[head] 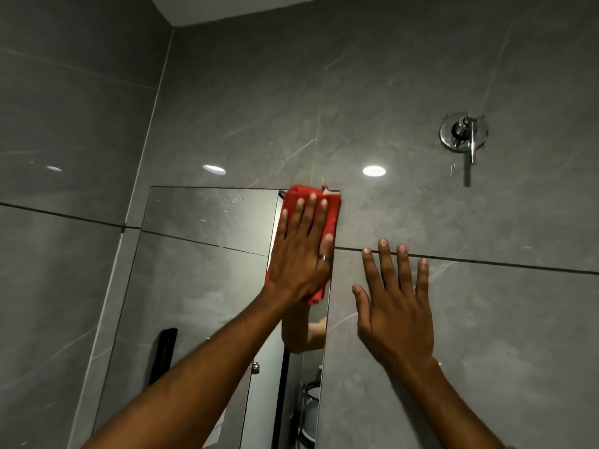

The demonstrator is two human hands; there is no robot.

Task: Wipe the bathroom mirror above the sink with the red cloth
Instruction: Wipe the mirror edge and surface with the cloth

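Observation:
The frameless mirror (201, 273) hangs on the grey tiled wall, left of centre. My left hand (301, 254) lies flat on the folded red cloth (330, 209) and presses it against the mirror's top right corner. A ring shows on one finger of that hand. The cloth sticks out above and below the hand and overlaps the mirror's right edge. My right hand (395, 306) rests flat on the wall tile just right of the mirror, fingers spread, holding nothing. The sink is out of view.
A chrome shower valve (464, 134) with a lever sits on the wall at upper right. The mirror reflects a dark door frame, a black handle (163, 354) and a white container (311, 413) on a rack. A side wall meets the mirror wall at left.

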